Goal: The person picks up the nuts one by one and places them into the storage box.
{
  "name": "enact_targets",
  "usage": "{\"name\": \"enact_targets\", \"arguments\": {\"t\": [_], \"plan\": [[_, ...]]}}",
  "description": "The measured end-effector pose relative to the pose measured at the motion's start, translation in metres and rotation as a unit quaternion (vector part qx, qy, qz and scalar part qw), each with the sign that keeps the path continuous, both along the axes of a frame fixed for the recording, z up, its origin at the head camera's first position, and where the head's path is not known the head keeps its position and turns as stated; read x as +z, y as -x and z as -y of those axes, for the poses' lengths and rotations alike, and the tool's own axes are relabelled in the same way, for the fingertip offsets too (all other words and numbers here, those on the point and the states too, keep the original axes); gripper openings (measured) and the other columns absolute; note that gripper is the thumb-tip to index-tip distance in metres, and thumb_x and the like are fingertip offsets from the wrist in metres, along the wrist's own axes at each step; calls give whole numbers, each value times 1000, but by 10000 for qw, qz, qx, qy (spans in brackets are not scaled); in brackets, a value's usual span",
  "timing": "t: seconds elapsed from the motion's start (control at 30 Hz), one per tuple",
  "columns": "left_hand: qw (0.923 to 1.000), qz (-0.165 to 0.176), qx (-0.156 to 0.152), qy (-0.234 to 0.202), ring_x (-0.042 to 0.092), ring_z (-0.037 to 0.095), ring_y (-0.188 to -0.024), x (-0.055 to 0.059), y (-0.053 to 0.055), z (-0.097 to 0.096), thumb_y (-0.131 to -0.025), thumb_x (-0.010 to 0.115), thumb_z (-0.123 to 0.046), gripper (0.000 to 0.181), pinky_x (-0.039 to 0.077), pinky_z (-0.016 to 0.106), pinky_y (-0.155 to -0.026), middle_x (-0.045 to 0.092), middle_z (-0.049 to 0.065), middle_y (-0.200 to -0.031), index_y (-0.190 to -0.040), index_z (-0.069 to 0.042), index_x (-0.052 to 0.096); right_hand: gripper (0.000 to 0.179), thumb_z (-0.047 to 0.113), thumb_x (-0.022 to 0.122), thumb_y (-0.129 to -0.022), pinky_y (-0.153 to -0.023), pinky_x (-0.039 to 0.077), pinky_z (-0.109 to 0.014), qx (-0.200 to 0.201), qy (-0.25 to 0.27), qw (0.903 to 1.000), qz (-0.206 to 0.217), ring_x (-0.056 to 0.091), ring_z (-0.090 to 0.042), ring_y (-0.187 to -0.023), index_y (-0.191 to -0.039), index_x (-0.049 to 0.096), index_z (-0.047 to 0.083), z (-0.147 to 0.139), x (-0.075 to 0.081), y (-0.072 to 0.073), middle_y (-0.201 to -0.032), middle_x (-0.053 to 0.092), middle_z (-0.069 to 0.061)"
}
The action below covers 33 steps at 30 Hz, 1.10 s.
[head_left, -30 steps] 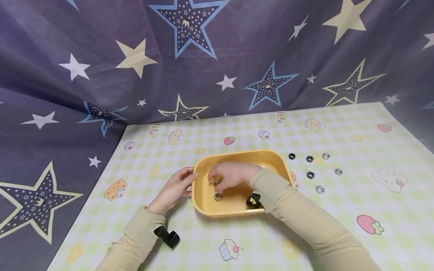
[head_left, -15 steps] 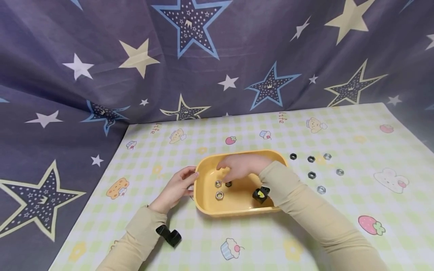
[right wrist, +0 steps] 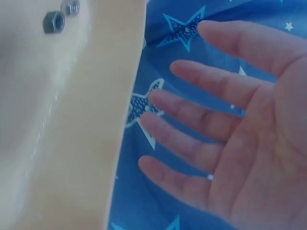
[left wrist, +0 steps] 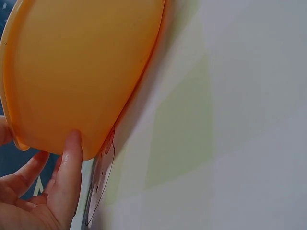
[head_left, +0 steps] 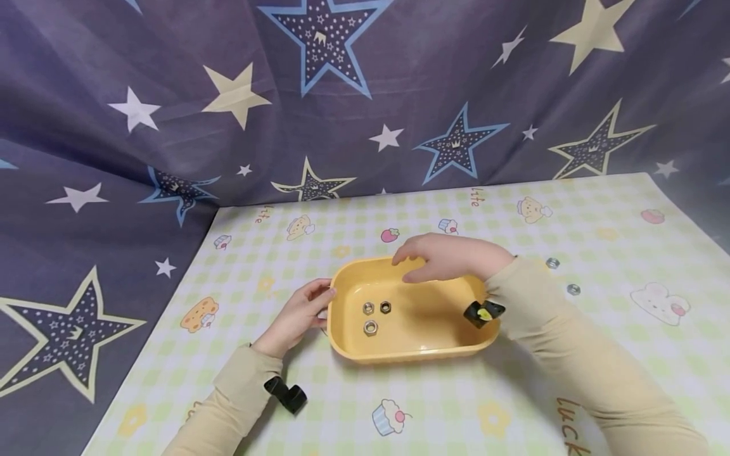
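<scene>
A yellow plastic tray (head_left: 410, 352) stands on the table. My left hand (head_left: 298, 316) holds its left end, one fingertip on the rim and others against the outer wall in the left wrist view. Toward the tray's left side lie two silver hex nuts, the upper nut (head_left: 368, 308) and the lower nut (head_left: 371, 328), with a dark hex nut (head_left: 385, 307) beside them. My right hand (head_left: 447, 256) hovers over the far rim, holding nothing. Its fingers (right wrist: 192, 86) are spread and loosely bent in the right wrist view.
Two silver nuts, one farther back (head_left: 552, 263) and one nearer (head_left: 573, 289), lie on the checked tablecloth (head_left: 319, 405) right of the tray. The right forearm hides the cloth between them and the tray. A starry curtain (head_left: 342, 139) rises behind the table.
My right hand has let go of the dark nut inside the tray, then risen and moved right toward the far rim. My left hand stays at the tray's end.
</scene>
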<state>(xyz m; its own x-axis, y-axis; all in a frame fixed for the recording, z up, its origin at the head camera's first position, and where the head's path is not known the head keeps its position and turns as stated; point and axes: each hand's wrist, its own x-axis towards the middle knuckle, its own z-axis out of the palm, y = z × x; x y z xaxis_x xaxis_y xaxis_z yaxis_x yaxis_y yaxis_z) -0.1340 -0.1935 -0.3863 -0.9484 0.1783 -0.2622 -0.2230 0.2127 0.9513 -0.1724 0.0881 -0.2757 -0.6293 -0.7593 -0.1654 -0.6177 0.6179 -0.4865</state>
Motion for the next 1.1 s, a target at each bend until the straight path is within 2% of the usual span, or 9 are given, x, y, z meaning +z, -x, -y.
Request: {"name": "enact_targets", "arguments": {"t": [0.3,0.5,0.67,0.9,1.0,1.1], "plan": [[10000,-11,8,41,59,10,-74,1,0,-2,-98,50,-21,38,57,24,-62,55,10,-109,-131,0,48,31,20,69,-84,-97,47,-45,-21,517,9965,-654,58,-28,-108,-112,65,6,-33,-2,-11,-115,63,-8],[10000,-41,11,54,58,11,-75,1,1,-2,-99,50,-21,39,57,25,-62,54,9,-107,-131,0,47,29,20,73,-81,-95,49,-45,109,1033,9878,-1159,60,-25,-104,-106,67,8,-57,-11,-16,-108,65,-3],[9999,-67,53,73,57,10,-75,3,1,-2,-99,50,-21,39,57,24,-62,54,8,-106,-131,0,48,26,16,75,-80,-94,50,-44,65,1368,9810,-1371,60,-22,-103,-103,67,9,-74,-17,-18,-106,65,-1],[10000,-48,-7,74,54,9,-73,5,-1,-2,-99,49,-21,40,55,22,-61,53,7,-103,-131,2,46,27,13,78,-76,-85,54,-36,15,1594,9708,-1793,61,-14,-97,-102,68,14,-101,-26,-23,-105,66,4],[10000,-42,8,82,54,8,-73,5,-2,-1,-99,49,-21,40,55,22,-61,54,8,-104,-132,2,46,27,14,78,-77,-75,54,-30,-201,1528,9720,-1772,60,-8,-94,-101,68,17,-115,-31,-24,-103,66,6],[10000,-45,21,71,55,9,-73,4,-2,-1,-99,49,-21,40,56,22,-62,54,8,-105,-132,2,46,26,16,79,-77,-71,52,-25,-434,1408,9731,-1773,59,-5,-92,-101,68,20,-129,-35,-25,-102,65,8]]}}
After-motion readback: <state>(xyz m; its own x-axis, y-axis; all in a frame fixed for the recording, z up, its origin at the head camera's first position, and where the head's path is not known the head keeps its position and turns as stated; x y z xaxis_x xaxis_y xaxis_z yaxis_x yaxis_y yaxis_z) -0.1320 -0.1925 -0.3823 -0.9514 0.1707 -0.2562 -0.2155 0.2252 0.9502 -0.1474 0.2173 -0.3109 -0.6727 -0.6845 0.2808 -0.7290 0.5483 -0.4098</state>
